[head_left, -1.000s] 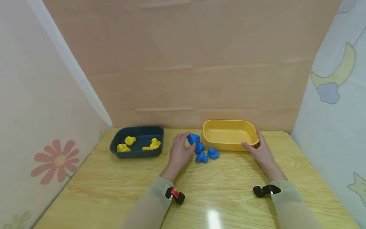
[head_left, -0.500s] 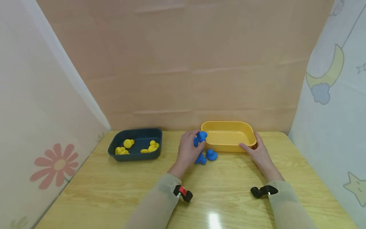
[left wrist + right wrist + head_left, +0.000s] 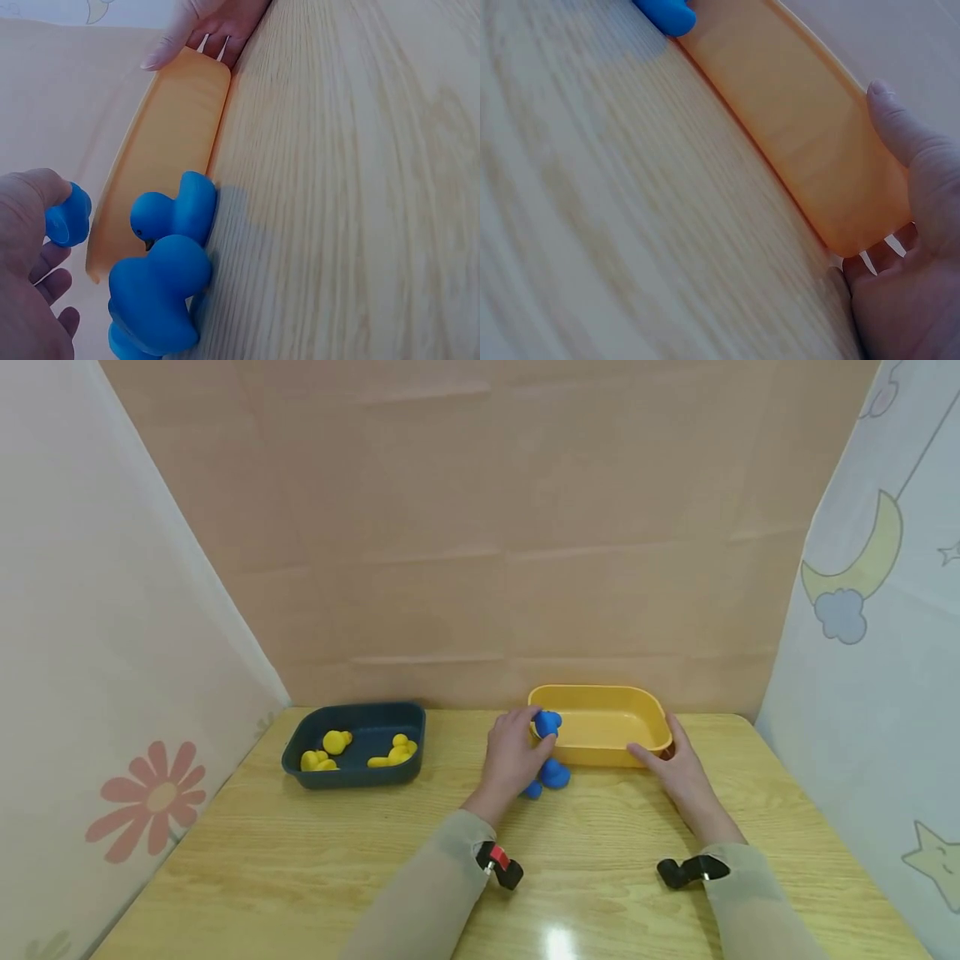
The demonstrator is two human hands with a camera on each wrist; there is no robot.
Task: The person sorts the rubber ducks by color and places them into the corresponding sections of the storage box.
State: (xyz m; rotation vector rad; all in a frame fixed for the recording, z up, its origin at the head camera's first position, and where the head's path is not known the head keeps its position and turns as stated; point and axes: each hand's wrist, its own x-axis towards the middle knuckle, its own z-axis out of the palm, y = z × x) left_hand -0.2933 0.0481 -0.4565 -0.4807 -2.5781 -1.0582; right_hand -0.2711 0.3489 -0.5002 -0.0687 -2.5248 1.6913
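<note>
Blue rubber ducks, one lot, part sorted. Item held: one blue duck (image 3: pixel 547 723), pinched in the grip of the left hand (image 3: pixel 513 758) between thumb and curled fingers, raised over the near-left corner of the yellow tray (image 3: pixel 600 752), at its rim and not yet inside. Items remaining: two, perhaps three, loose blue ducks (image 3: pixel 169 255) on the wooden worktop (image 3: pixel 300 860), lying just beside the tray's near wall and partly hidden under the left hand in the head view; the left wrist view shows them pressed close together against the tray side. Right hand (image 3: pixel 675 768): fingers fairly straight, thumb along the near wall and the other fingers round the far-right corner of the yellow tray, steadying it rather than clutching anything. Tray contents: as far as the head view shows, nothing lies on its floor. Separate lot: four or so yellow ducks (image 3: pixel 337 742), all in the dark blue tray (image 3: pixel 352 775) at the left, none loose on the worktop. Assessment: the yellow lot looks finished; the blue lot appears barely begun, with the first duck at the rim and the loose ones left to lift.
</note>
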